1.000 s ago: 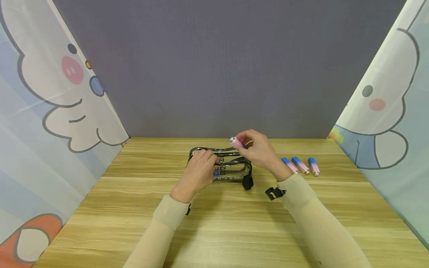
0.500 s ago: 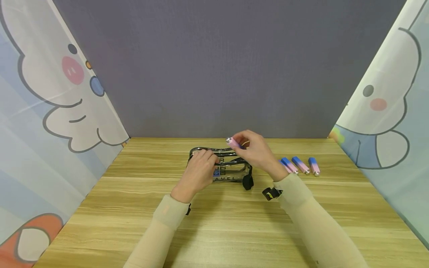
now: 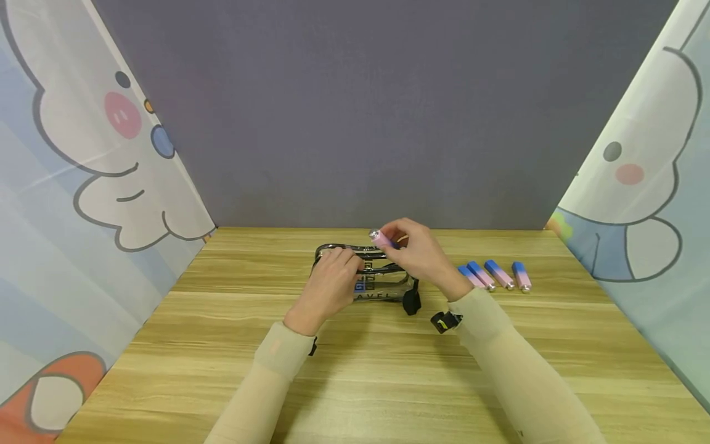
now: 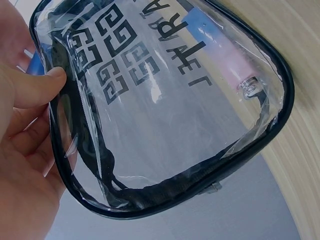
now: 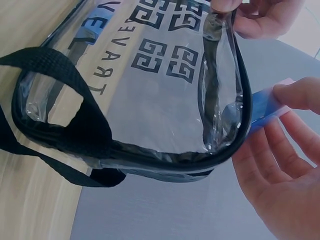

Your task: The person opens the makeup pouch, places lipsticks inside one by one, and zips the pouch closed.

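A clear travel bag (image 3: 385,288) with black trim and printed letters stands on the table, its top edges parted. My left hand (image 3: 331,274) pinches the bag's upper rim, its thumb on the black trim in the left wrist view. In my right hand (image 3: 420,251) is a slim pink-and-blue tube (image 3: 381,238) with a silver end, gripped between thumb and fingers just above the bag's far right rim. The right wrist view shows the blue end of this tube (image 5: 264,106) right beside the bag's edge. Another such tube (image 4: 220,47) lies inside, at the bottom of the bag.
Several pink-and-blue tubes (image 3: 498,274) lie in a loose row on the wooden table (image 3: 355,382), right of the bag. A black strap (image 3: 412,302) hangs at the bag's right end. A grey panel (image 3: 377,123) rises behind the table, with cartoon-printed curtains (image 3: 627,203) at the sides.
My right hand has shifted slightly left over the bag with the tube, uncovering more of the tubes on the table. My left hand keeps its place on the rim.
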Tool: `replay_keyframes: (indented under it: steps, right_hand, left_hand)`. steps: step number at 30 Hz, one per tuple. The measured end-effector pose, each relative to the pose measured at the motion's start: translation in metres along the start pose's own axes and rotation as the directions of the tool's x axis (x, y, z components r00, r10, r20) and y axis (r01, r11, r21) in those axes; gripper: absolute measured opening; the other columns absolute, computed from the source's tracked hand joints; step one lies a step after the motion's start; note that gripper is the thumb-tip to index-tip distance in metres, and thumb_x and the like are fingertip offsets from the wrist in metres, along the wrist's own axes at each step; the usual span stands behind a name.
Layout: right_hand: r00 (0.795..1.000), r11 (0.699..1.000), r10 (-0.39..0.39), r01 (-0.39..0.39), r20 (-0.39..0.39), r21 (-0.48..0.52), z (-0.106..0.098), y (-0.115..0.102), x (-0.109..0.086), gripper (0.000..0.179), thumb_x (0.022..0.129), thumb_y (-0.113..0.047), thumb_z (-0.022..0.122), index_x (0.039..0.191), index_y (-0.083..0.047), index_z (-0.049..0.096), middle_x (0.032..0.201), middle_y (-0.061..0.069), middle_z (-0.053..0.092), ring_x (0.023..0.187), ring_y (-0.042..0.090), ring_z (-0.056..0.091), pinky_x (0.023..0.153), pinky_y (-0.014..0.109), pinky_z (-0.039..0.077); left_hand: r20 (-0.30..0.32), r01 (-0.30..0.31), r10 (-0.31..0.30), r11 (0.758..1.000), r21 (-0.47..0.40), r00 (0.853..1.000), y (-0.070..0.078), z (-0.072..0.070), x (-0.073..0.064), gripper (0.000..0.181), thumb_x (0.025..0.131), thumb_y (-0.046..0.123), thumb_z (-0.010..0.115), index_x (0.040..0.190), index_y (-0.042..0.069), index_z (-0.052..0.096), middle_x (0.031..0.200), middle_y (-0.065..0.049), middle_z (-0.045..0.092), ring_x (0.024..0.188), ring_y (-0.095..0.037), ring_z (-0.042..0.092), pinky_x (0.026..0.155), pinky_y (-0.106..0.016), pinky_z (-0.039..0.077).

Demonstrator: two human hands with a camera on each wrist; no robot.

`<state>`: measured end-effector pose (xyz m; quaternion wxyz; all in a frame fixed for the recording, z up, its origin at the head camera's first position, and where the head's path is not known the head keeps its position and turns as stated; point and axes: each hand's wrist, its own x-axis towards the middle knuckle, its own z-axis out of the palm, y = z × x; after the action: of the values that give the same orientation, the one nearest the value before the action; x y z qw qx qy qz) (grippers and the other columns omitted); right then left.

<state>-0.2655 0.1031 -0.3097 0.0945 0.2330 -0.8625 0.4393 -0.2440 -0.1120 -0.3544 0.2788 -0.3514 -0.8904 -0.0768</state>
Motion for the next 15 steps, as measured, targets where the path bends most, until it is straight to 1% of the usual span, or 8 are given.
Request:
replay_keyframes:
  steps: [7, 15]
  right_hand:
    - [1.000, 1.000, 0.002, -0.002, -0.003, 0.002, 0.0041, 0.0002, 0.0007, 0.024, 0.094, -0.015, 0.072, 0.114, -0.003, 0.069, 0.106, 0.008, 0.065, 0.096, 0.023, 0.062, 0.087, 0.039, 0.055]
    - [1.000, 1.000, 0.002, -0.003, 0.023, 0.014, 0.0092, 0.0018, 0.0015, 0.024, 0.095, -0.016, 0.072, 0.115, -0.003, 0.068, 0.106, 0.008, 0.065, 0.096, 0.023, 0.063, 0.086, 0.038, 0.056]
  left_hand:
    - [-0.012, -0.007, 0.007, 1.000, 0.013, 1.000, 0.0000, -0.0006, 0.0001, 0.018, 0.085, 0.005, 0.080, 0.099, 0.008, 0.069, 0.097, -0.004, 0.065, 0.090, -0.023, 0.057, 0.079, -0.036, 0.046]
    - [-0.016, -0.011, 0.011, 1.000, 0.016, 1.000, -0.0008, 0.0003, -0.0016, 0.019, 0.084, 0.003, 0.080, 0.098, 0.007, 0.068, 0.095, -0.005, 0.064, 0.088, -0.023, 0.056, 0.077, -0.035, 0.045]
